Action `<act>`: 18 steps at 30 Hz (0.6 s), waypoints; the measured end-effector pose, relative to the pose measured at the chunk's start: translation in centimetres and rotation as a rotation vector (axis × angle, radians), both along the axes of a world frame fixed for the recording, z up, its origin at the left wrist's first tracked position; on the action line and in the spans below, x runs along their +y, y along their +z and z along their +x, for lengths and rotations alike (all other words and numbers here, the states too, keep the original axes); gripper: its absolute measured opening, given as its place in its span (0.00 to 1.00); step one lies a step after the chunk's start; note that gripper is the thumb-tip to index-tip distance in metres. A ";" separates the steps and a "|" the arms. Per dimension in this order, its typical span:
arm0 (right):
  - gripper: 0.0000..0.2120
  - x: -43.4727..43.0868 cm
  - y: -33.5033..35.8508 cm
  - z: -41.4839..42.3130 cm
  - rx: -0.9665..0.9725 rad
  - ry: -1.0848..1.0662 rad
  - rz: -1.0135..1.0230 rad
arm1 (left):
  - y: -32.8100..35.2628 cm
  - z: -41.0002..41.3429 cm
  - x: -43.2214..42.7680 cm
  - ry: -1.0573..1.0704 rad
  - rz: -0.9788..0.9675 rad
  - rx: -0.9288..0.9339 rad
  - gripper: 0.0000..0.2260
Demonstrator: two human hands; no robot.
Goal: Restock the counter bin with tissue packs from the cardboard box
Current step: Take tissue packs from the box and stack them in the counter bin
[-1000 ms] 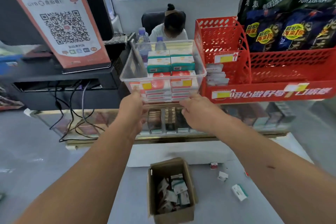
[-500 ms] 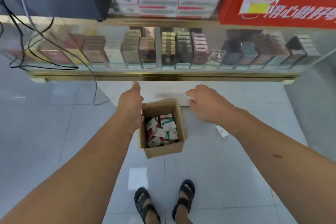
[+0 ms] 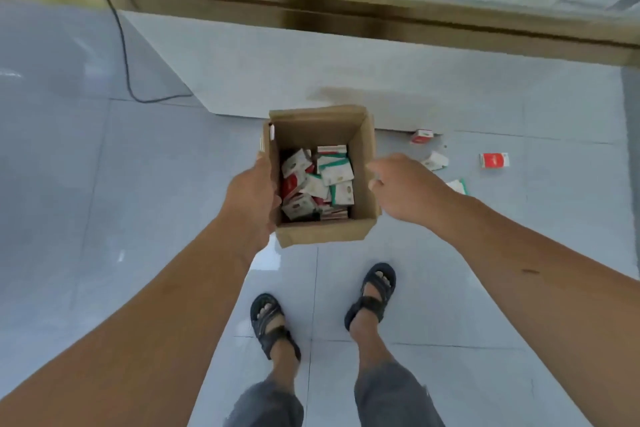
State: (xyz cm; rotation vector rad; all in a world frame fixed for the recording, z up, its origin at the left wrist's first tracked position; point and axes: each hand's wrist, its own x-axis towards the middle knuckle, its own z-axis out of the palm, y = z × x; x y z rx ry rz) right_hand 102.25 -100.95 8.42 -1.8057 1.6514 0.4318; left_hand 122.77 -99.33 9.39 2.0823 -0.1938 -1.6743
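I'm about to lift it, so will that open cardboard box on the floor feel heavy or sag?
Probably light: the cardboard box is only part-filled with small tissue packs. Its thin walls may flex if only the left hand lifts it by one side. The loose packs could slide if it tilts.

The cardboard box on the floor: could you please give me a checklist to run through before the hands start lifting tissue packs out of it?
1. Top of the brown cardboard box open: ok, nothing covers it.
2. Stock inside: ok, a jumble of red-and-white and green-and-white tissue packs covers the bottom.
3. Grip of the left hand on the box's left wall: cannot tell; it lies against the wall, thumb apparently over the rim.
4. Is the right hand free: ok, it holds nothing, beside the right wall.
5. Is the grey tiled floor tidy: not ok, loose packs lie to the box's right.
6. Counter bin ready: cannot tell, out of view.
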 end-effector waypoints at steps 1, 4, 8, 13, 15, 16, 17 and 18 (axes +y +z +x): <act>0.08 -0.4 -1.8 -0.1 -0.006 0.014 0.005 | -1.4 -0.3 -0.1 0.006 0.014 -0.002 0.18; 0.03 -1.8 -7.0 -0.4 -0.021 0.070 0.012 | -6.1 -1.3 -0.5 0.036 0.021 -0.015 0.17; 0.05 -3.2 -12.8 -0.2 -0.018 0.139 0.031 | -11.7 -2.8 -1.5 0.047 0.087 -0.061 0.21; 0.11 -4.3 -20.2 0.3 -0.014 0.150 0.048 | -19.5 -4.2 -3.6 0.052 0.174 -0.039 0.16; 0.15 -4.8 -23.1 0.6 0.016 0.144 0.054 | -22.7 -4.4 -4.1 0.045 0.192 -0.048 0.15; 0.15 -5.1 -24.5 0.8 0.025 0.135 0.062 | -24.5 -4.3 -4.2 0.060 0.203 -0.036 0.15; 0.15 -5.4 -25.9 1.0 0.031 0.124 0.077 | -26.0 -4.3 -4.2 0.093 0.219 -0.015 0.15; 0.15 -5.7 -27.3 1.3 0.040 0.119 0.085 | -27.4 -4.2 -4.2 0.135 0.231 0.012 0.16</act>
